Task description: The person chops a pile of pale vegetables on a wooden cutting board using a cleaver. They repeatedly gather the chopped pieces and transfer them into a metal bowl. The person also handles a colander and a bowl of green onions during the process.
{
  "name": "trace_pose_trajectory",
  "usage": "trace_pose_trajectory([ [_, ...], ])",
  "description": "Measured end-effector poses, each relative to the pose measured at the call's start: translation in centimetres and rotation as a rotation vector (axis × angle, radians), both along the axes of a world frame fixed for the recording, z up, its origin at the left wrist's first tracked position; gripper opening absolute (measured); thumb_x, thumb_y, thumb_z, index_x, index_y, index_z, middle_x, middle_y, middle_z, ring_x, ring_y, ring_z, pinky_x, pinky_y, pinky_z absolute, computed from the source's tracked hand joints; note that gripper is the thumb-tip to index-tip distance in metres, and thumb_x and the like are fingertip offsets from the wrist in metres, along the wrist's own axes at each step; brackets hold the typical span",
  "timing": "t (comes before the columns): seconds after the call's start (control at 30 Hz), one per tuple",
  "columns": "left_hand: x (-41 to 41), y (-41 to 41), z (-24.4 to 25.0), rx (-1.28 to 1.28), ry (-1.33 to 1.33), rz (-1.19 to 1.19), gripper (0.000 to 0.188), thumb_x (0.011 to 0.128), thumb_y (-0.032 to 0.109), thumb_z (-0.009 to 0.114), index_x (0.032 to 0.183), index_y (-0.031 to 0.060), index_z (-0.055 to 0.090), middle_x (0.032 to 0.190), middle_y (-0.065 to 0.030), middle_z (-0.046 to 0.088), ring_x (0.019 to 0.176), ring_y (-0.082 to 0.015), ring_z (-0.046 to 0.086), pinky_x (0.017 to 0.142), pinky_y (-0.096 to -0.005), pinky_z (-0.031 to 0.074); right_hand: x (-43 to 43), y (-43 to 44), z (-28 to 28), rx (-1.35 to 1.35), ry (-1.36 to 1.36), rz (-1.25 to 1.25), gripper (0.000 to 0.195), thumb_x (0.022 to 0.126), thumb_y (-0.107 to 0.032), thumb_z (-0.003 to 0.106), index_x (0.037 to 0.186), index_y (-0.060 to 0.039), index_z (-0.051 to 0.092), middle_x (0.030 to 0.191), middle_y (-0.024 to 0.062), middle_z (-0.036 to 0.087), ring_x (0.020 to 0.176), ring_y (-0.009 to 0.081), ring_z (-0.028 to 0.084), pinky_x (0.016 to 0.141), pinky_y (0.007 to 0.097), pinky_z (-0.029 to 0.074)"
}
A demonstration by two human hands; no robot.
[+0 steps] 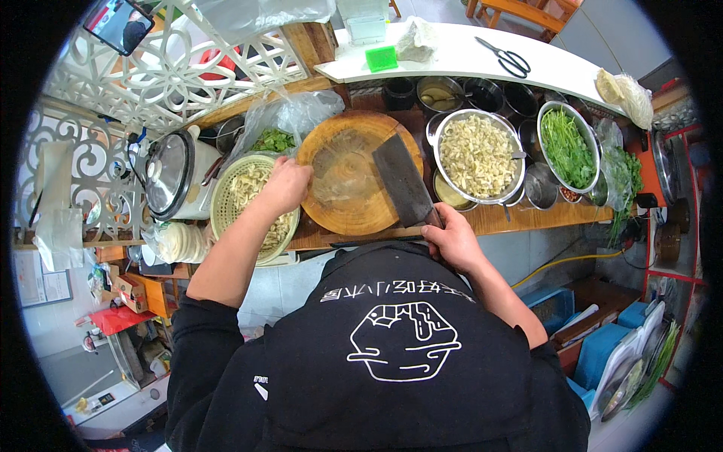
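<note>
My right hand is closed round the handle of a cleaver, whose broad dark blade lies over the right side of a round wooden chopping block. At the block's left edge is my left hand, its fingers curled above the rim of a pale green plastic colander; whether it grips anything cannot be told. Chopped pale vegetable pieces lie in the colander, partly behind my left forearm. Right of the block, a metal pot is heaped with similar chopped pieces.
A rice cooker stands at the left, beside a plastic bag with green leaves. Cilantro fills a metal bowl at the right, among several metal containers. Scissors and a green block lie on the white ledge beyond.
</note>
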State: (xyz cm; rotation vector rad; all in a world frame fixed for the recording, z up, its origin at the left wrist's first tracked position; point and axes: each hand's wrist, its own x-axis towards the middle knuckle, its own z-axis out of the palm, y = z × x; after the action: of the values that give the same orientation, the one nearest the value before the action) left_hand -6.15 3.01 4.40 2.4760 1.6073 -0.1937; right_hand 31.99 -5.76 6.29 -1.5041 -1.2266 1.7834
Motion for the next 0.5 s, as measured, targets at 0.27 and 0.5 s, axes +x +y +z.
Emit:
trace_pose_trajectory([
  [0.27,0.1,-1.4,-0.4,-0.055,-0.123,-0.022,0.007,0.082,0.006,0.064,0.086,0.0057,0.069,0.087,-0.0166,0.072,0.1,-0.0355,0.066,0.106,-0.0516,0.04,0.0,0.1,-0.4,-0.015,0.009,0.006,0.028,0.093,-0.005,0.065,0.12,-0.0002,0.058,0.075,0.0002,0.058,0.056,0.0097,0.055,0.052,0.0268,0.044],
  [0.5,-0.7,-1.7,2.1,-0.025,-0.179,0.104,0.012,0.085,0.008,0.064,0.093,0.0068,0.073,0.096,-0.0131,0.073,0.11,-0.0344,0.063,0.112,-0.0515,0.037,0.1,0.3,-0.6,-0.037,-0.003,0.026,0.03,0.093,-0.007,0.066,0.12,0.0005,0.058,0.076,0.0028,0.059,0.056,0.0114,0.057,0.051,0.0296,0.047],
])
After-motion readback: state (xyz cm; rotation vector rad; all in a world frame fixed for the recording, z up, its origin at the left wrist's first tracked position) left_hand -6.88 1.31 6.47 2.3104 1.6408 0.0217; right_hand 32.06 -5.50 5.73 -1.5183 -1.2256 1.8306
